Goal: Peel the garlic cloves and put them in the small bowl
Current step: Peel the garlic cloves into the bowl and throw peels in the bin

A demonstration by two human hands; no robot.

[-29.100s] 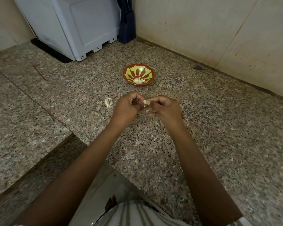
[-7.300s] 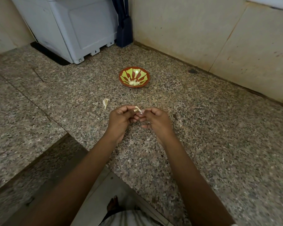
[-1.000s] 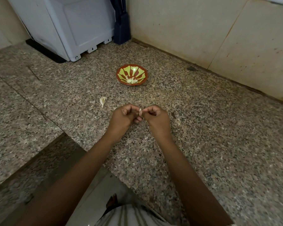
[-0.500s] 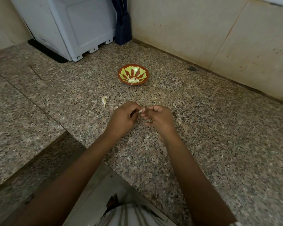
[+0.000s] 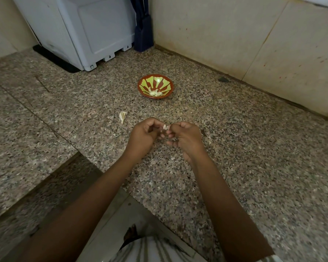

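A small pale garlic clove [image 5: 165, 127] sits between the fingertips of both hands above the granite counter. My left hand [image 5: 142, 136] and my right hand [image 5: 185, 138] both pinch it, fingers curled. Beyond them stands the small red bowl [image 5: 142, 81] with yellow-green stripes, holding several peeled cloves [image 5: 155, 93]. A loose piece of garlic [image 5: 122, 116] lies on the counter, left of my hands.
The speckled granite counter [image 5: 254, 157] meets a beige tiled wall [image 5: 235, 35] at the back right. A white appliance [image 5: 87, 31] and a dark blue object [image 5: 143, 33] stand at the back. The counter's front edge drops away at lower left.
Both hands stay together on the clove and have shifted slightly; the fingers have worked at it. The bowl and the loose garlic piece have not moved.
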